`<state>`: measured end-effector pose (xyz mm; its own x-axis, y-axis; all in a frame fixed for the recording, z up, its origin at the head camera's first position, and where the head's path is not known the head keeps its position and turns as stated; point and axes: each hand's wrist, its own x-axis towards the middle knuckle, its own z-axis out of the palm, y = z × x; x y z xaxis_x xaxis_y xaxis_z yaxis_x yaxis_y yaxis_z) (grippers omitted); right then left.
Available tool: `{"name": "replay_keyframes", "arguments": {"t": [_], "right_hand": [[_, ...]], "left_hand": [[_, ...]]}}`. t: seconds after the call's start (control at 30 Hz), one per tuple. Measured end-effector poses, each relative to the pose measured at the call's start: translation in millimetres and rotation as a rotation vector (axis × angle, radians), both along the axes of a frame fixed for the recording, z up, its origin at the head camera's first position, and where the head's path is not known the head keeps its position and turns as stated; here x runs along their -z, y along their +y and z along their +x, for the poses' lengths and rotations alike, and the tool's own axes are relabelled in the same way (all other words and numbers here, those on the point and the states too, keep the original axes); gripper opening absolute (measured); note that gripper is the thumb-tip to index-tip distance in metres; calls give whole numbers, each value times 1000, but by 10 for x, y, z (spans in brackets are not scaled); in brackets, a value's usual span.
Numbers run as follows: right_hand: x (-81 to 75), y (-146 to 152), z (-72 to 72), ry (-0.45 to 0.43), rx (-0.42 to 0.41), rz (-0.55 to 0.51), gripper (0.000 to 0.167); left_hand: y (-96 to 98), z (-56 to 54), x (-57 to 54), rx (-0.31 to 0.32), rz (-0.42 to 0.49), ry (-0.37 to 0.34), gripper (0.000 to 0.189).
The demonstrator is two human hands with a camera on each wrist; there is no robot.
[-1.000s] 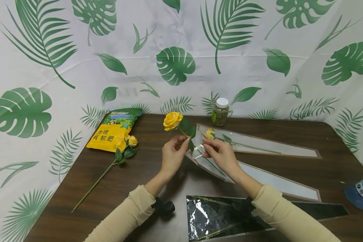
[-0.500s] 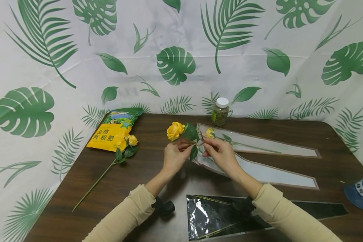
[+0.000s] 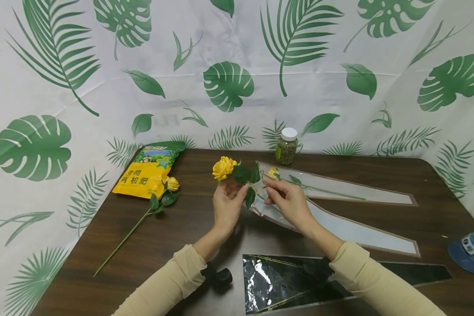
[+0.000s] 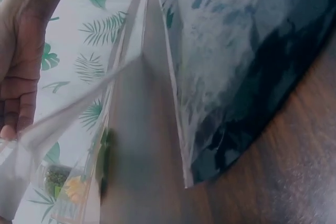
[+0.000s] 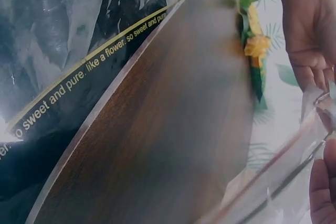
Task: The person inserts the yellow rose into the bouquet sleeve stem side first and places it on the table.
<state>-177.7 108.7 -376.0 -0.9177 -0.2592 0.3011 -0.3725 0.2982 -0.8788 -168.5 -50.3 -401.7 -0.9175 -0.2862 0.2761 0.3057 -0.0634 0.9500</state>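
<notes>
My left hand grips a yellow artificial rose by the stem just under its bloom, which points left. Green leaves stick out past the thumb. My right hand pinches the open top edge of a clear flower sleeve with a brownish border. That sleeve tapers off to the right, and the rose's stem runs down into its mouth. Crinkled clear film shows close to the fingers in the right wrist view. The left fingertips are partly hidden behind the stem and leaves.
Behind lies another sleeve with a yellow rose in it. A black sleeve lies in front. At left are a loose rose and a yellow fertilizer bag. A white-capped jar and a blue container stand farther off.
The rose dipped toward me, then shifted slightly back up and left in my left hand. The sleeve's mouth shifted, while my right hand kept its pinch in nearly the same place.
</notes>
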Motion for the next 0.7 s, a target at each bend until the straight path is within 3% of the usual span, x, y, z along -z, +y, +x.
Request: {"name": "replay_keyframes", "arguments": {"t": [0.13, 0.37, 0.5, 0.7], "right_hand": [[-10, -10, 15, 9, 0, 3, 25], [-16, -7, 40, 63, -10, -1, 24], [-18, -6, 38, 67, -3, 10, 25], [-21, -5, 19, 51, 11, 8, 27]], "left_hand": [[-11, -11, -13, -10, -106, 8, 24], [-42, -43, -24, -28, -237, -63, 17], [-28, -30, -19, -19, -191, -87, 20], [16, -11, 0, -5, -20, 3, 35]]}}
